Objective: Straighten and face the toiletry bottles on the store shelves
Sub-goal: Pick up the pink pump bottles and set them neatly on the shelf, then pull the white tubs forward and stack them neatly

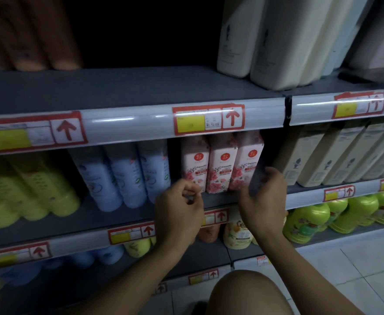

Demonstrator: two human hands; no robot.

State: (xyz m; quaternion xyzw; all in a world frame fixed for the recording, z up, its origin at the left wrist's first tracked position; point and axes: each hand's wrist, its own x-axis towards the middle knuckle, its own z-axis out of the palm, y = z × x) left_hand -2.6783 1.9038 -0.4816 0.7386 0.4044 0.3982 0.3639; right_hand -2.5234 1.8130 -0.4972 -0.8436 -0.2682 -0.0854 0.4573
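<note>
Crouching before a shelf (127, 213), a person worked on three pink bottles (221, 164) at mid-height. The left hand (179, 210) hung loosely curled, holding nothing; the right hand (264, 196) gripped the rightmost bottle's edge. Turning it label-forward, flush with its neighbours, seemed best.

Both bare forearms reached up and forward from the bottom of the view, converging slightly. The left hand (178, 206) was seen from its back, its fingers (192, 192) curled inward toward the thumb; whether they pinched anything could not be told. The right hand (264, 198) was raised a little higher, fingers bent at its far side, thumb toward the left. A bare knee showed below.
</note>
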